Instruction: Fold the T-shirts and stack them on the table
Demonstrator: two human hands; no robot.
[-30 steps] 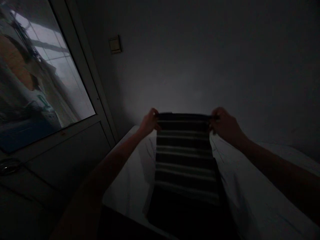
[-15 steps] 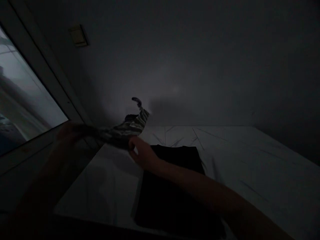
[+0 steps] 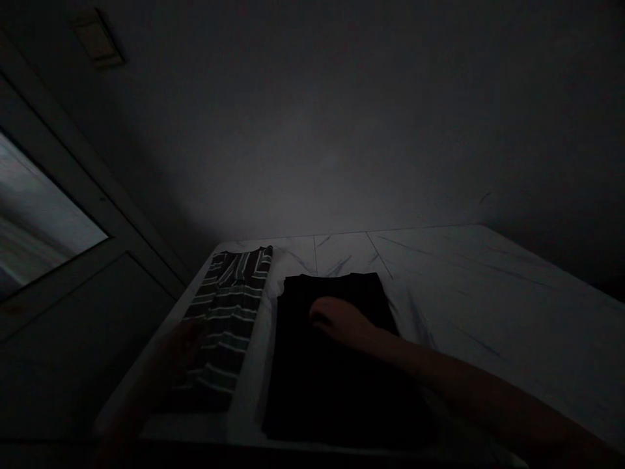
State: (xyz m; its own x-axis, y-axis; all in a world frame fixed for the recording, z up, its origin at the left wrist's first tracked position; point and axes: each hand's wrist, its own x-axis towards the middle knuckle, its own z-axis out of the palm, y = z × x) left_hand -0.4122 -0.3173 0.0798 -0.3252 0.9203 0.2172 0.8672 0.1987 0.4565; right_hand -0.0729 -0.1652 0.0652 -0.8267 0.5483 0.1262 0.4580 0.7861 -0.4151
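Observation:
A striped garment lies long and flat on the left part of the pale marbled surface. To its right lies a black folded cloth. My left hand is at the left edge of the striped garment, dark and blurred, so its fingers cannot be made out. Above the upper part of the black cloth is my right hand, its fingers curled downward; whether it touches the cloth or holds anything is too dark to tell.
A grey wall rises behind the surface. On the left stands a door or window frame with a bright pane. A switch plate is on the wall at the upper left.
The striped garment, earlier held raised between both hands, now lies flat on the surface. My right hand has let it go and moved right over the black cloth; my left hand has come lower and nearer.

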